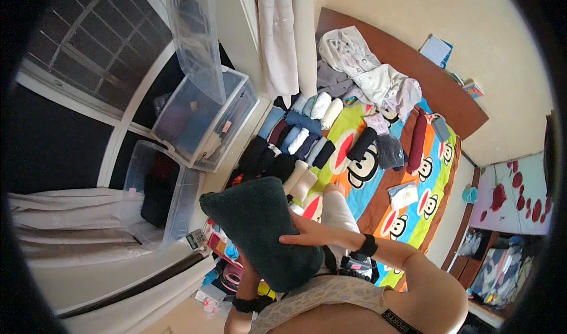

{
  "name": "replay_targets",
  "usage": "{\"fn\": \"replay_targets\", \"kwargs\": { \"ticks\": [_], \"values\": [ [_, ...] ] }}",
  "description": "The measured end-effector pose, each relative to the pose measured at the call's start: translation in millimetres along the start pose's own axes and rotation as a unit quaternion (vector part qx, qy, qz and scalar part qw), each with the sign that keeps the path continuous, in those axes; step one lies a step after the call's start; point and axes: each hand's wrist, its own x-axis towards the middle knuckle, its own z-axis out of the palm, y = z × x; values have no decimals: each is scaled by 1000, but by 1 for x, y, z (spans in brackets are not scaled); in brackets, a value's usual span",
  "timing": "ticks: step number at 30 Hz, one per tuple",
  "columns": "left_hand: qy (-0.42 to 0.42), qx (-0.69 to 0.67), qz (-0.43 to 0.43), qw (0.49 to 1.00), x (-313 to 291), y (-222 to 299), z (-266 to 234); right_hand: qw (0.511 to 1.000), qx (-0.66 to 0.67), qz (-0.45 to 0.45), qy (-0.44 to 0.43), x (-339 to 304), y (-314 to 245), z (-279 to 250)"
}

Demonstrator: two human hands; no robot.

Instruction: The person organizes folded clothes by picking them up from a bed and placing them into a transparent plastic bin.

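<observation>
A thick, folded dark green fleece cloth [260, 225] is held up in front of my body, tilted, over the near edge of the bed. My right hand [307, 232] lies against its right side with the thumb across the top face; the fingertips reach over the edge. Beneath the lower left side, my left hand [248, 272] supports the cloth, its fingers mostly hidden behind it. Just beyond the cloth, rows of rolled clothes [302, 124] in blue, black, white and cream lie on the bed. A black roll [361, 144] lies apart from them.
Clear plastic bins [201, 127] stand on the window ledge at left, one with its lid [192, 33] raised. The bed [378, 189] has a bright monkey-print sheet. A heap of pale clothes [372, 68] lies by the headboard [431, 77], near a maroon roll [417, 142].
</observation>
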Motion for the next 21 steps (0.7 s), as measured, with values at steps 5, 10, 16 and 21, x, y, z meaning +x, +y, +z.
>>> {"fn": "replay_targets", "kwargs": {
  "ticks": [5, 10, 16, 21],
  "values": [
    [-19, -37, 60, 997, -33, 19, 27, 993, -99, 47, 35, -9, -43, 22],
    [19, -98, -43, 994, -43, -6, 41, 995, 12, 70, 66, -31, -29, 26],
    [35, -98, -94, 990, -56, -13, 79, 980, 92, 145, 101, -66, 15, -4],
    [69, -136, -146, 978, -86, -47, 85, 932, 257, 228, 117, -105, 63, -21]
  ]
}}
